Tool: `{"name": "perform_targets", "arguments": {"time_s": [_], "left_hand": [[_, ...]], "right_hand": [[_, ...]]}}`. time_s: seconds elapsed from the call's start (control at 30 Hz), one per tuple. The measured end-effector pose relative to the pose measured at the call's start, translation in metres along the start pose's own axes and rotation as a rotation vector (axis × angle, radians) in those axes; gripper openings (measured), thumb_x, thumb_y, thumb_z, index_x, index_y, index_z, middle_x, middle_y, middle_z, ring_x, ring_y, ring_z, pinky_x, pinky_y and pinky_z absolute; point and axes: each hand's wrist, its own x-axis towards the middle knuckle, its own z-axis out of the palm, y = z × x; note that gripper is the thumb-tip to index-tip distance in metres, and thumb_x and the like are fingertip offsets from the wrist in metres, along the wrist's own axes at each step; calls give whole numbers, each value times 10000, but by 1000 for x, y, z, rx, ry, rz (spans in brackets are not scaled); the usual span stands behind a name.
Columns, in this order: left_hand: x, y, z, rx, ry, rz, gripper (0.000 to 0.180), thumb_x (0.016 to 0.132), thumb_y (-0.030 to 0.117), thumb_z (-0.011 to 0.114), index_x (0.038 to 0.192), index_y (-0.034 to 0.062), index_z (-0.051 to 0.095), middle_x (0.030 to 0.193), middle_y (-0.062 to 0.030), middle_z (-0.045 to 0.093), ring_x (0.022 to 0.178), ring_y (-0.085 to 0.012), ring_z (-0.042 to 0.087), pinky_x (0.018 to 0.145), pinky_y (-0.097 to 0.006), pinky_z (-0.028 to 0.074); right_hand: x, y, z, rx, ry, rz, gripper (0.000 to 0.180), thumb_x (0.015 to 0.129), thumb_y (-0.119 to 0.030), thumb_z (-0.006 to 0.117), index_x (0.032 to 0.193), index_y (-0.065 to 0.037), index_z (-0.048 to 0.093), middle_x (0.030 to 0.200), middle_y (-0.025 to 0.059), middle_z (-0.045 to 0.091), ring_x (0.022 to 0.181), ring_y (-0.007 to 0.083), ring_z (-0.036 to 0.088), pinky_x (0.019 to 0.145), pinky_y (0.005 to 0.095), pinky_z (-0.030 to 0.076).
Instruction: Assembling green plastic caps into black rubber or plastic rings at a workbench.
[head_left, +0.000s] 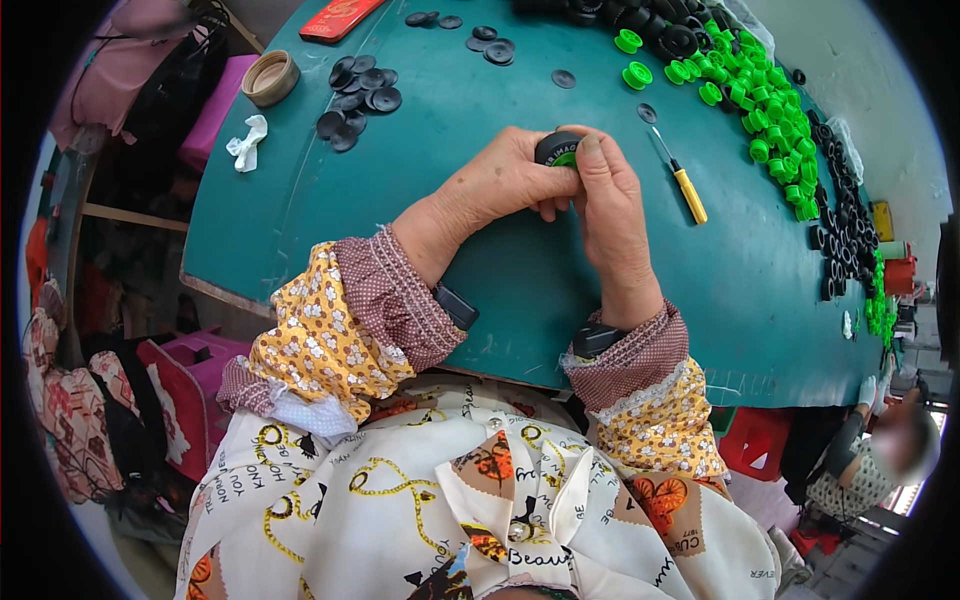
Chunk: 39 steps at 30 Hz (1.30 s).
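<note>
While I hold the black cap [556, 148] between both hands over the green table [300, 200], I press a green insert [567, 159] into it. My left hand [500, 185] is closed around the cap from the side, and my right hand [605, 195] grips it from the front, thumb on the top edge. I judge this as the fitting step, not finished. The next move needs firm, even pressure from the thumbs. A yellow screwdriver [683, 183] lies just beside my right hand, and loose green pieces [770, 120] are further away.
</note>
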Motion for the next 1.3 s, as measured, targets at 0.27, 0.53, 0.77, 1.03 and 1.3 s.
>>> {"name": "perform_targets", "arguments": {"time_s": [0.27, 0.53, 0.77, 1.03, 1.3], "left_hand": [[5, -13, 8, 162, 95, 124, 285, 779, 157, 636, 1022, 21, 573, 722, -2, 588, 621, -63, 534, 541, -199, 457], [1, -12, 11, 361, 155, 289, 273, 772, 169, 642, 991, 19, 577, 695, 2, 570, 593, -65, 523, 541, -201, 455], [-2, 6, 7, 29, 50, -2, 200, 752, 185, 629, 824, -1, 602, 684, -35, 586, 593, -96, 548, 535, -212, 450], [5, -5, -5, 102, -67, -23, 294, 748, 240, 667, 890, -7, 595, 698, -39, 583, 590, -104, 552, 544, -211, 457], [-2, 0, 0, 40, -27, 128, 288, 761, 207, 655, 932, -13, 584, 701, -34, 578, 586, -100, 554, 539, -202, 460]], "right_hand": [[-1, -3, -6, 246, -45, 73, 284, 905, -287, 454, 964, -20, 534, 797, 28, 552, 659, 95, 508, 534, 241, 428], [-1, -9, -4, 254, -15, 90, 261, 892, -276, 479, 935, -26, 544, 793, 33, 562, 657, 98, 533, 560, 242, 448], [0, -6, -6, 121, -37, 62, 268, 874, -277, 520, 914, -13, 545, 727, 16, 548, 598, 72, 488, 507, 210, 413], [0, -8, -12, -334, -79, -95, 263, 843, -237, 577, 930, 8, 539, 725, 4, 542, 602, 56, 482, 539, 177, 402], [-3, -14, -7, 241, -226, 62, 267, 875, -238, 515, 1000, -2, 511, 797, 23, 546, 628, 80, 474, 550, 208, 415]]}}
